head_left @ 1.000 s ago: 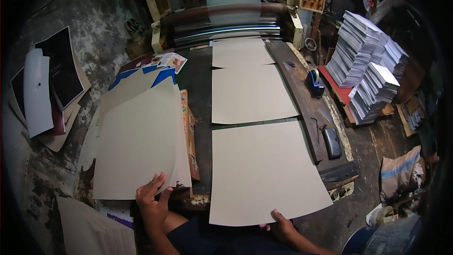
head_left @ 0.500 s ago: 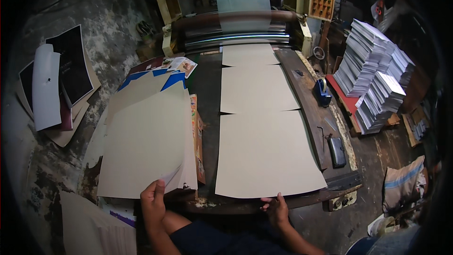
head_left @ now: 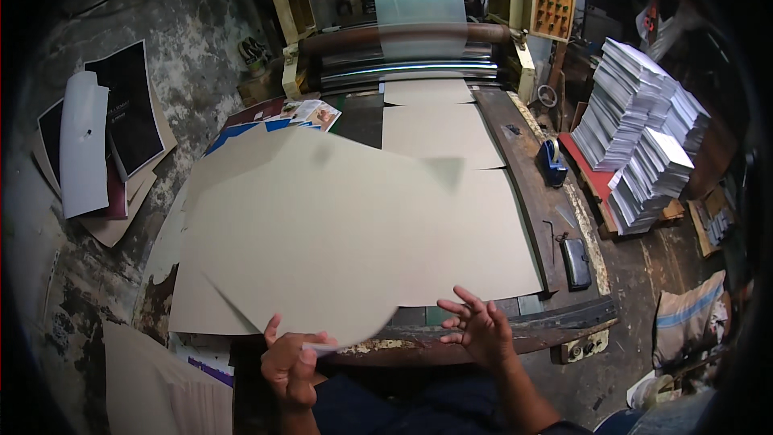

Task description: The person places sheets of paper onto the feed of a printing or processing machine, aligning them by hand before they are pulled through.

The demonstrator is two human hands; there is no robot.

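Observation:
A large beige paper sheet (head_left: 322, 234) slants across from the stack toward the middle of the table, its near edge curling. My left hand (head_left: 294, 362) pinches that near edge. Just right of the sheet's near corner, my right hand (head_left: 481, 329) is raised with fingers spread and nothing in it. Under the held sheet lies the stack of beige sheets (head_left: 197, 294), showing at its left. Beyond, a row of sheets (head_left: 431, 129) runs overlapping up to the machine's rollers (head_left: 411, 72); the held sheet covers part of the nearest one (head_left: 499, 225).
A dark wooden guide board (head_left: 515, 185) borders the row on the right, with a blue tape dispenser (head_left: 551, 163) and a dark case (head_left: 575, 264) beside it. Tall paper piles (head_left: 624, 105) stand at right. More beige sheets (head_left: 161, 379) are at lower left, printed sheets (head_left: 129, 113) at left.
My left hand has lifted the top sheet off the stack and swung it rightward. My right hand has risen and opened. The row of sheets has moved further toward the rollers.

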